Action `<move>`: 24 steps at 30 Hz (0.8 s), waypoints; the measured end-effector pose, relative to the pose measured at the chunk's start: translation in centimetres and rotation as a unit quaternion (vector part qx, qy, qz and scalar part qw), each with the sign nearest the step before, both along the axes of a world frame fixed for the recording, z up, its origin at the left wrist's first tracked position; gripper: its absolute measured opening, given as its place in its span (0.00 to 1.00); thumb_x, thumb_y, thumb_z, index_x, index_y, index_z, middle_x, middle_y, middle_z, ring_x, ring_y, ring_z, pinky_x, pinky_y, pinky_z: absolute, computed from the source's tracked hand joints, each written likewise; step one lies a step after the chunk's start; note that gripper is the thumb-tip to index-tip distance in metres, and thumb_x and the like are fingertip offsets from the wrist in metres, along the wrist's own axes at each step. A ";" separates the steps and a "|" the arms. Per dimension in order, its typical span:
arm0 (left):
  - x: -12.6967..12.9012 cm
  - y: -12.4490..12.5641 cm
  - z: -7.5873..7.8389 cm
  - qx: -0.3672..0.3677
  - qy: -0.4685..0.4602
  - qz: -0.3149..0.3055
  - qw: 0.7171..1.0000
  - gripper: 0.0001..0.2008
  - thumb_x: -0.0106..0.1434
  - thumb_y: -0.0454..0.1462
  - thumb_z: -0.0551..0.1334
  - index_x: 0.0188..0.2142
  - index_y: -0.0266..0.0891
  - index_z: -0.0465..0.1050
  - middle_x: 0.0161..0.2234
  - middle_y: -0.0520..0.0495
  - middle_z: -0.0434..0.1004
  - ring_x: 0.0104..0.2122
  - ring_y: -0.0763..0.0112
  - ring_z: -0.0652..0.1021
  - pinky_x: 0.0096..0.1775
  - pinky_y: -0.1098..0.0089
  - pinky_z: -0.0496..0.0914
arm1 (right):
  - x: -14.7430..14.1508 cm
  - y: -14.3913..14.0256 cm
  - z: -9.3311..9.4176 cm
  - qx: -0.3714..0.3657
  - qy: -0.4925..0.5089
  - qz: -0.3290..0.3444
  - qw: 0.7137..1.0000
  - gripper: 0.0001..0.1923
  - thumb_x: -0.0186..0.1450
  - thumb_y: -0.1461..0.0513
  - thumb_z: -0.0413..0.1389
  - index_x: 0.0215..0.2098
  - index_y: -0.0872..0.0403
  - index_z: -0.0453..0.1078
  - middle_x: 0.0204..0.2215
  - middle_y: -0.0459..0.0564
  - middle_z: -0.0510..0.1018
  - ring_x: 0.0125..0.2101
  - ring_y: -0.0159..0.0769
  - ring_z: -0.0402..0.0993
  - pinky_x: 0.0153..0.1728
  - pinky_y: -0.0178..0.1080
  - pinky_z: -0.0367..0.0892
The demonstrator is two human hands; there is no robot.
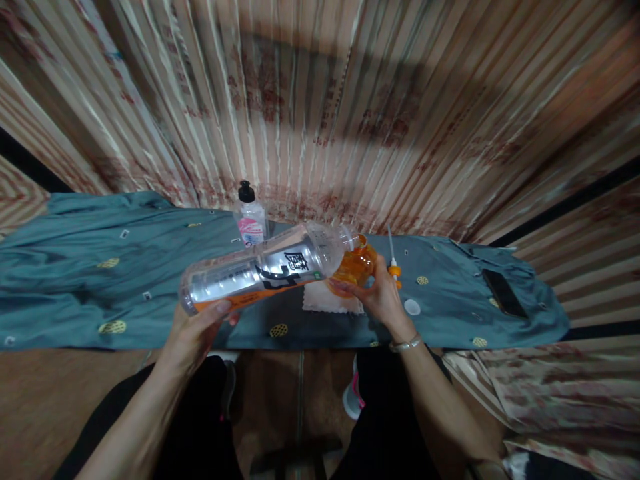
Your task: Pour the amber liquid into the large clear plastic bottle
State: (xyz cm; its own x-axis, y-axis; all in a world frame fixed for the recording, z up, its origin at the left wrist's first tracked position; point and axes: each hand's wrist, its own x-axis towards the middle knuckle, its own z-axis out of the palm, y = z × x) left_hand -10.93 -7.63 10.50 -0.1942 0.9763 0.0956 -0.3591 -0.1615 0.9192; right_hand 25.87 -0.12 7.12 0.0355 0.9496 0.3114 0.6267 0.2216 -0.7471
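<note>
My left hand (pixel 203 325) is closed around the base of a large clear plastic bottle (pixel 265 267) with a silver and orange label. The bottle lies tilted almost level, its mouth pointing right. That mouth meets the opening of a small orange see-through bottle (pixel 354 265), which my right hand (pixel 384 297) grips from the right side. Whether liquid passes between them I cannot tell. Under the orange bottle lies a white cloth (pixel 330 301) with a scalloped edge. Just right of my right hand is an orange spray or pump top (pixel 395 272) with a thin clear tube.
A clear bottle with a black cap and pink label (pixel 251 223) stands behind the large bottle. A white round cap (pixel 413 307) lies right of my hand, and a black phone (pixel 504 293) farther right. A teal patterned cloth (pixel 165 267) covers the table; a striped curtain (pixel 310 120) hangs behind.
</note>
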 end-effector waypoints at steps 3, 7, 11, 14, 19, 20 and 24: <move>0.4 0.0 0.3 0.006 0.002 0.010 1.000 0.51 0.50 0.48 0.92 0.70 0.45 0.79 0.41 0.45 0.93 0.30 0.65 0.83 0.22 0.72 0.70 | 0.1 -0.1 0.2 -0.005 -0.004 0.003 1.000 0.52 0.59 0.38 0.81 0.72 0.48 0.74 0.60 0.60 0.92 0.60 0.67 0.92 0.60 0.63 0.88; 0.7 0.0 0.6 0.007 0.008 0.017 1.000 0.50 0.48 0.48 0.92 0.69 0.45 0.81 0.39 0.46 0.92 0.28 0.65 0.82 0.22 0.72 0.70 | 0.2 -0.1 0.2 -0.003 0.000 0.004 1.000 0.52 0.60 0.36 0.81 0.72 0.47 0.73 0.61 0.61 0.92 0.60 0.66 0.91 0.60 0.63 0.88; 0.7 0.0 0.7 0.006 0.012 0.021 1.000 0.49 0.47 0.47 0.92 0.67 0.47 0.82 0.41 0.46 0.93 0.25 0.66 0.82 0.21 0.71 0.71 | 0.2 -0.1 0.2 -0.001 0.001 0.010 1.000 0.52 0.60 0.35 0.81 0.73 0.48 0.73 0.62 0.63 0.91 0.61 0.68 0.91 0.61 0.64 0.87; 0.6 0.0 0.7 0.006 0.015 0.021 1.000 0.48 0.47 0.48 0.93 0.66 0.45 0.83 0.36 0.48 0.91 0.23 0.67 0.80 0.22 0.71 0.72 | 0.2 -0.1 0.2 -0.003 0.004 0.007 1.000 0.53 0.60 0.35 0.81 0.72 0.48 0.73 0.61 0.63 0.91 0.60 0.68 0.91 0.60 0.65 0.88; 0.8 0.0 1.0 0.013 0.017 0.031 0.999 0.49 0.44 0.49 0.93 0.64 0.45 0.83 0.41 0.45 0.92 0.24 0.66 0.82 0.20 0.72 0.72 | 0.2 -0.2 0.2 -0.005 -0.002 -0.009 1.000 0.52 0.59 0.33 0.80 0.71 0.48 0.74 0.60 0.62 0.92 0.58 0.67 0.91 0.59 0.64 0.88; 0.8 0.0 1.1 0.016 0.017 0.033 0.999 0.50 0.44 0.50 0.93 0.65 0.45 0.83 0.41 0.45 0.93 0.24 0.67 0.82 0.20 0.71 0.72 | 0.2 -0.2 0.3 -0.005 -0.005 -0.010 1.000 0.52 0.59 0.32 0.80 0.70 0.48 0.74 0.59 0.62 0.92 0.58 0.67 0.91 0.58 0.64 0.88; 0.8 0.0 1.1 0.021 0.019 0.036 0.999 0.52 0.44 0.49 0.94 0.67 0.46 0.81 0.41 0.47 0.93 0.23 0.67 0.81 0.19 0.71 0.72 | 0.1 -0.3 0.3 -0.002 -0.005 -0.013 1.000 0.52 0.60 0.31 0.79 0.70 0.48 0.74 0.59 0.63 0.92 0.59 0.68 0.91 0.59 0.64 0.87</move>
State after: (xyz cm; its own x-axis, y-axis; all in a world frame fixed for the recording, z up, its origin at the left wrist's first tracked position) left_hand -10.15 -7.67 11.55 -0.2594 0.9547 0.1456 -0.3094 -0.2249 0.9240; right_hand 25.98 -0.44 7.42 0.0560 0.9494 0.3090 0.6402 0.2033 -0.7408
